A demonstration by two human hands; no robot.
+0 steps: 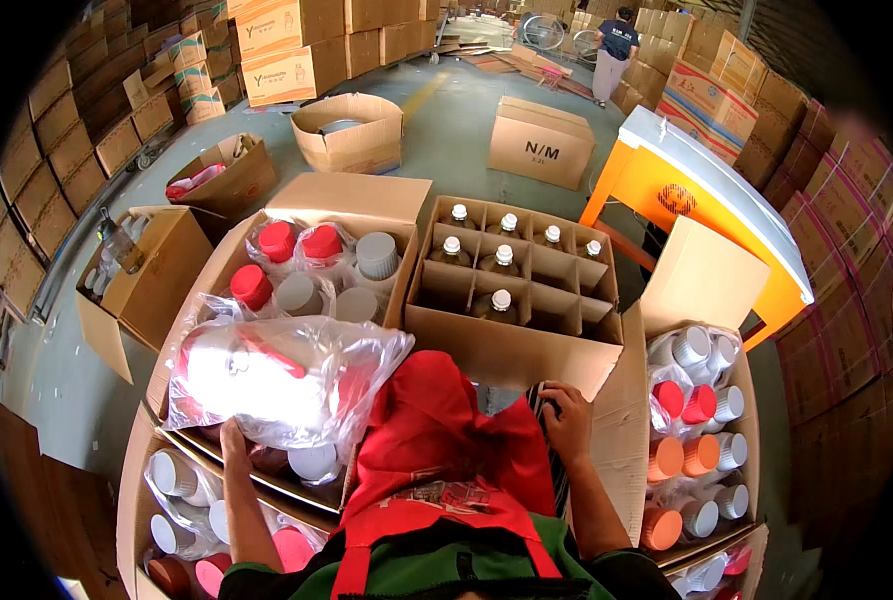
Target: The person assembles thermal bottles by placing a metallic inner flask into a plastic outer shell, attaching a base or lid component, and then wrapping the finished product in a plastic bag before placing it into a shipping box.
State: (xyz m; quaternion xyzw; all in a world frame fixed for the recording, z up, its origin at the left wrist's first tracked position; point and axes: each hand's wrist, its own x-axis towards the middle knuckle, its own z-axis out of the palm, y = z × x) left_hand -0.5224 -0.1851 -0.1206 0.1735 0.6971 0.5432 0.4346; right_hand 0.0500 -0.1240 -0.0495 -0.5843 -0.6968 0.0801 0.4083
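Note:
My left hand (234,448) is closed on the lower edge of a clear plastic bag (281,375). Inside the bag is something white and red; glare on the plastic hides its exact kind. The bag is above an open carton (396,295) holding plastic-wrapped bottles with red caps (277,241) and grey caps (377,256). My right hand (567,418) holds nothing; its slightly bent, parted fingers rest on my striped trouser leg beside the red apron (436,430). Just ahead of it stands a divided carton (514,352) with several white-capped bottles (502,256) in some compartments.
On the right, another carton (752,450) holds orange-, red- and grey-capped bottles. An orange table (706,180) stands beyond it. A closed carton (541,142) and open cartons (347,135) are on the floor ahead. Stacked cartons line both sides; a person (614,58) is far back.

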